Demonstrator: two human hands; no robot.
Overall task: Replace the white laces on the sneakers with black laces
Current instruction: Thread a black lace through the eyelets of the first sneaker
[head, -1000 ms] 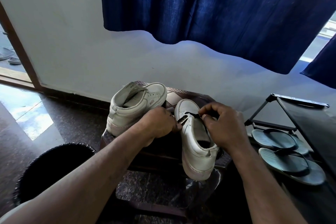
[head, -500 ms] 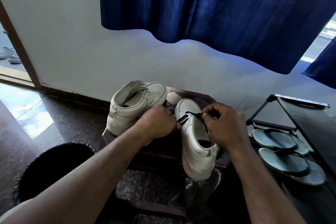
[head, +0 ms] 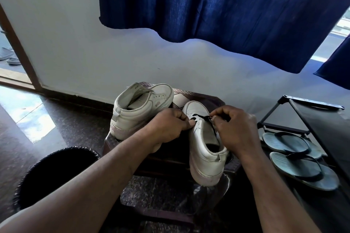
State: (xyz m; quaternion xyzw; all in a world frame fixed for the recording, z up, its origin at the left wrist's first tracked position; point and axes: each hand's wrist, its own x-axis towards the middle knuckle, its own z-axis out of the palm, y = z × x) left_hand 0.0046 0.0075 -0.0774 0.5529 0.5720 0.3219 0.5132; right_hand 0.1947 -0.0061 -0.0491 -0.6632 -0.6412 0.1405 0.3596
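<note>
Two white sneakers stand on a dark stool (head: 200,96). The left sneaker (head: 140,108) has no lace and leans toe-away. The right sneaker (head: 203,149) points away from me, its heel over the stool's front edge. A black lace (head: 203,118) runs across its lowest eyelets near the toe. My left hand (head: 166,126) pinches the lace's left end at the sneaker's left side. My right hand (head: 236,130) pinches the lace's right end over the tongue. The rest of the lace is hidden under my hands.
A black bin (head: 55,174) stands on the floor at lower left. To the right is a black shoe rack (head: 312,106) with a pair of grey flip-flops (head: 295,157). A white wall and blue curtain (head: 227,5) are just behind the stool.
Both hands have stayed on the lace at the toe end of the right sneaker. My right hand's fingers have shifted slightly along the lace; the sneakers have not moved.
</note>
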